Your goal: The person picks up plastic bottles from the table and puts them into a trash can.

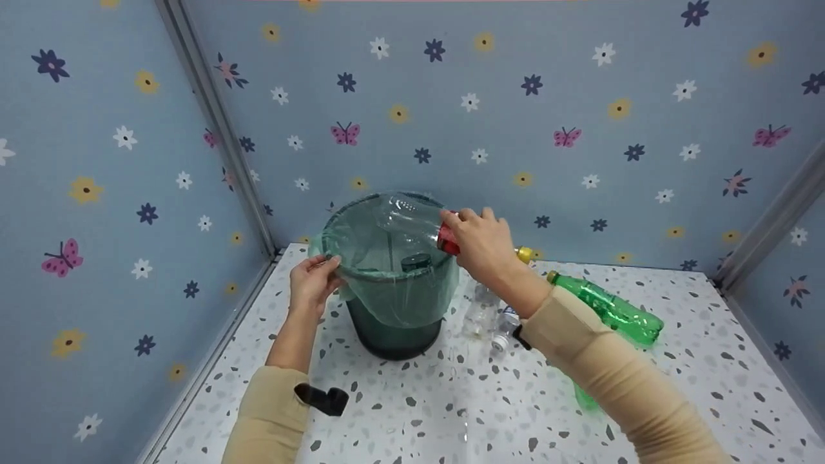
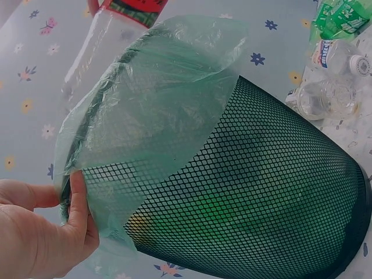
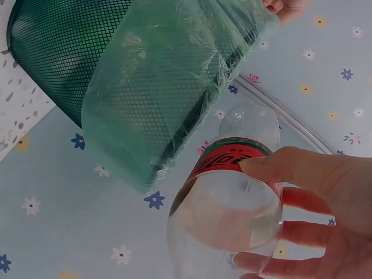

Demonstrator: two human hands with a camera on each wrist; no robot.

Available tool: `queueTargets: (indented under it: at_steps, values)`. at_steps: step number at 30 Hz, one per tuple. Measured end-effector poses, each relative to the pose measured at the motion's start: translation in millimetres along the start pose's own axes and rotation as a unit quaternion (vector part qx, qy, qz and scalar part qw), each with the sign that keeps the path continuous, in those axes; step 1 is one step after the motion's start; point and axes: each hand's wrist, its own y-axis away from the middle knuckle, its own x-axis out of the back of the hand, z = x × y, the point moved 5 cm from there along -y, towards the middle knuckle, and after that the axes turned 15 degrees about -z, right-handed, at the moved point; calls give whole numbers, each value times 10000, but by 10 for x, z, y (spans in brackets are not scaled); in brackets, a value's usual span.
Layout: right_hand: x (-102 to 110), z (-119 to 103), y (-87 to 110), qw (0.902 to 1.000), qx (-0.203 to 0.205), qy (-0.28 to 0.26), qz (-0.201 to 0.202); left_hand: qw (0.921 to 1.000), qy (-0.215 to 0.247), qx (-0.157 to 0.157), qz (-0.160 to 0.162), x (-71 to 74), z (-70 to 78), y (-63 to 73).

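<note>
A dark mesh trash bin (image 1: 394,335) stands upright on the table, with a thin green plastic bag (image 1: 412,296) lining it and folded over its rim. At the bin's left side, my left hand (image 1: 312,280) pinches the bag-covered rim between thumb and fingers (image 2: 78,197). My right hand (image 1: 483,248) grips a clear plastic bottle (image 1: 412,222) around its red label (image 3: 229,156). The bottle is tilted over the bin's mouth, its far end above the opening. Green and yellow shapes show faintly through the mesh; what they are is unclear.
Right of the bin lie a green bottle (image 1: 609,306) and small clear bottles (image 2: 334,99). A yellow cap (image 1: 524,254) shows behind my right hand, and more green plastic (image 1: 585,396) is partly hidden under that arm. Flower-patterned walls (image 1: 483,77) enclose the speckled table (image 1: 387,419).
</note>
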Motion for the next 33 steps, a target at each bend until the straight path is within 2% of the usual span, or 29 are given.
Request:
queueTargets:
  at_steps: [10,18,21,27,33]
  values:
    - [-15,-219,-295,9979,89,309,-571,9998,-173,-51,67,-2,-10,5]
    - [-93,-299,-450,9945,111,694,-778,9999,-136,22,75,-7,-1,4]
    - [-110,-314,-480,9940,272,823,-666,9999,-86,39,58,-10,1,-1]
    - [-74,-328,-461,9945,602,839,-145,10000,-76,28,46,-18,-4,-8]
    - [0,-257,-361,9962,744,95,453,9998,-162,71,107,-2,-11,-10]
